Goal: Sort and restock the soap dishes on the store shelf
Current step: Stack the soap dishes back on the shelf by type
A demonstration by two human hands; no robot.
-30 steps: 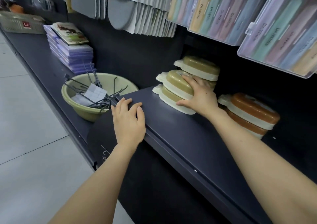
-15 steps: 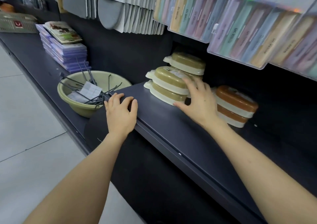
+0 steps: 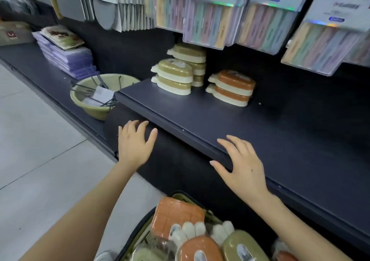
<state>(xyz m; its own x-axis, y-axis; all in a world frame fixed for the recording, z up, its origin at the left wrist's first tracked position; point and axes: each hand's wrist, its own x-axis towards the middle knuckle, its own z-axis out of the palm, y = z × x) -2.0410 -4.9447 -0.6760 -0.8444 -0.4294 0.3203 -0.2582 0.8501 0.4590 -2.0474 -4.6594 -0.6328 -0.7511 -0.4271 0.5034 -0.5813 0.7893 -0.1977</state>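
Well, both hands are empty, with the fingers spread and relaxed. The left hand (image 3: 134,142) hangs in front of the dark panel below the shelf (image 3: 200,124). The right hand (image 3: 243,168) is over the front edge of the shelf, and I cannot tell if it touches the edge. The soap dishes (image 3: 176,84) on the shelf stand far back, well apart from both hands. A low olive stack (image 3: 174,71) of two is at the left. Just behind it is a taller olive stack (image 3: 190,57), partly hidden by the low one. The top of the taller one comes just under the hanging pastel packs (image 3: 210,20), which cover the wall above. To the right, with a gap between, stands an orange stack (image 3: 232,88) of two. At the bottom of the view a basket (image 3: 147,228) holds more of them, orange and olive, between the two forearms. On the lower ledge at the left a green basin (image 3: 90,104) with thin metal rods (image 3: 108,102) and paper sits beside the end of the shelf, and behind it lies a pile of purple packs (image 3: 68,56)
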